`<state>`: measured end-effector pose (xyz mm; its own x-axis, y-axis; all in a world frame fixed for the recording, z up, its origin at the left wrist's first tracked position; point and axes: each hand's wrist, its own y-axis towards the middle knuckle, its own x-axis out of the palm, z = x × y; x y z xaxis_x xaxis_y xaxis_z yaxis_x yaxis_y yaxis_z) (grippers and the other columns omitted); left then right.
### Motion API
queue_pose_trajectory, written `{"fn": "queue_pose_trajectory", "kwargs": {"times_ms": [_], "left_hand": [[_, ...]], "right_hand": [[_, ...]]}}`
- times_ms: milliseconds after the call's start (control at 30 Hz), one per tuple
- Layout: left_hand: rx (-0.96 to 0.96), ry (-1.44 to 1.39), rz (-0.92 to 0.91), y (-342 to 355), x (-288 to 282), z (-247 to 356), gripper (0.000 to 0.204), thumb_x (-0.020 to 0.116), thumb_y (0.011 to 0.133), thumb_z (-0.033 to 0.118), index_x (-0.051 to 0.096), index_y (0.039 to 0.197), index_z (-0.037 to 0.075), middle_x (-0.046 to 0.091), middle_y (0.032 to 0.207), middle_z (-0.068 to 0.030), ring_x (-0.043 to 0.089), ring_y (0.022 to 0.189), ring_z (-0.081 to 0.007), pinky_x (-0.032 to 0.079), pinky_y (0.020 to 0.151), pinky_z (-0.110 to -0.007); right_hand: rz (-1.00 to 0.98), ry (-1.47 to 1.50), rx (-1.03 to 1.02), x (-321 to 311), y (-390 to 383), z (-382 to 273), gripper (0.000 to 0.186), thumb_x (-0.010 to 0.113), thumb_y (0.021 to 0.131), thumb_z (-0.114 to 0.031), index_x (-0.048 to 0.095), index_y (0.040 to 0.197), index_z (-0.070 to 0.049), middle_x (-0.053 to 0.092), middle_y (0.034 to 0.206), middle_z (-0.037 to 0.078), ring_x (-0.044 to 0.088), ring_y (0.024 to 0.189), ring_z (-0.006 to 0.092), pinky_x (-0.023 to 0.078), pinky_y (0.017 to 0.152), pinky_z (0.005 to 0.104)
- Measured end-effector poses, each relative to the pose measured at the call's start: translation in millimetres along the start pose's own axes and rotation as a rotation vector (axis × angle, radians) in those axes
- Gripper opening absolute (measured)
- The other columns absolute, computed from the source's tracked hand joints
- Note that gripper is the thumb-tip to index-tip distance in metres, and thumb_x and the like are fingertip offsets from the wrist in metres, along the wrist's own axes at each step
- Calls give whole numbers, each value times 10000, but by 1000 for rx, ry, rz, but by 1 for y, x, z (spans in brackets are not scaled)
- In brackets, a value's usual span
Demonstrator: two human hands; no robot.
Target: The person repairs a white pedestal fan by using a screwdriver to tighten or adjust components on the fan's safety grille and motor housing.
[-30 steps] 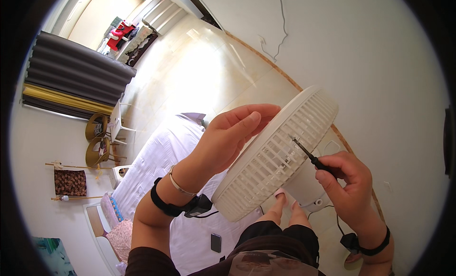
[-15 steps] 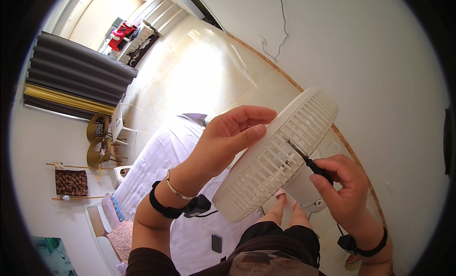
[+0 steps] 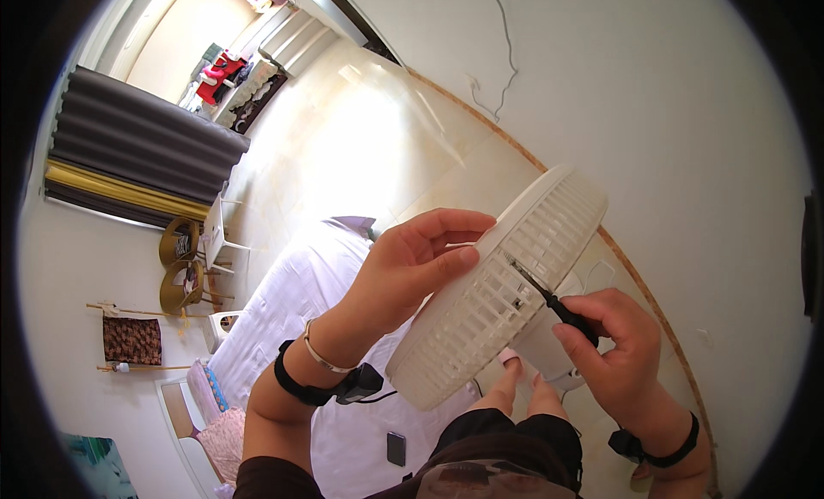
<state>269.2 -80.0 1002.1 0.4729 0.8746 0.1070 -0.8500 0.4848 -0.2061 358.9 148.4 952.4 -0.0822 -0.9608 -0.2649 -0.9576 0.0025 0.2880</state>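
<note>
A white plastic fan (image 3: 455,336) with a slatted round guard is tilted diagonally in front of me, above my legs. My left hand (image 3: 400,267) grips the guard's upper left rim, with thumb and curled fingertips on it. My right hand (image 3: 618,349) is shut on the handle of a black screwdriver (image 3: 558,307), whose metal shaft points up-left into the slats, close to my left thumb. The fan's base is partly hidden behind the guard and my right hand.
Below lies a bed (image 3: 283,310) with white sheets, a phone (image 3: 396,448) and pillows. Chairs (image 3: 181,286), a dark curtain (image 3: 142,143) and a hanging cloth (image 3: 131,339) are at left. A wall with a loose cable (image 3: 511,57) rises at right.
My hands and the fan sit slightly lower in the picture. The screwdriver and my right hand have moved left, its tip now further into the slats beside my left thumb.
</note>
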Motion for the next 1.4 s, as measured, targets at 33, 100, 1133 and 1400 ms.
{"fn": "queue_pose_trajectory", "kwargs": {"times_ms": [33,100,1133,1400], "left_hand": [[-6,1,1,-1,0,0,378,625,951,95,540,1291,-44,625,1212,-112,600,1106,-153,500,961,-301],[-7,6,-8,-1,-1,-1,379,622,953,96,535,1294,-43,623,1217,-111,599,1109,-154,500,962,-301],[72,-21,-113,7,-13,-9,386,633,958,119,526,1296,-33,630,1216,-119,614,1109,-159,523,945,-298],[60,3,-112,7,-10,-6,387,630,958,112,520,1298,-36,630,1214,-120,612,1114,-155,519,950,-297]], "right_hand": [[3,-4,-3,0,-1,0,207,744,789,-14,685,987,7,650,828,95,621,659,169,492,586,268],[9,-33,-35,0,-1,2,214,750,782,-15,682,984,5,652,829,101,630,662,189,496,583,280],[23,-199,-169,0,0,-2,248,772,754,-23,668,978,-3,649,834,106,644,665,245,506,560,320],[28,-232,-193,-1,-1,1,267,779,746,-31,668,987,-11,647,834,106,646,693,261,511,581,335]]}}
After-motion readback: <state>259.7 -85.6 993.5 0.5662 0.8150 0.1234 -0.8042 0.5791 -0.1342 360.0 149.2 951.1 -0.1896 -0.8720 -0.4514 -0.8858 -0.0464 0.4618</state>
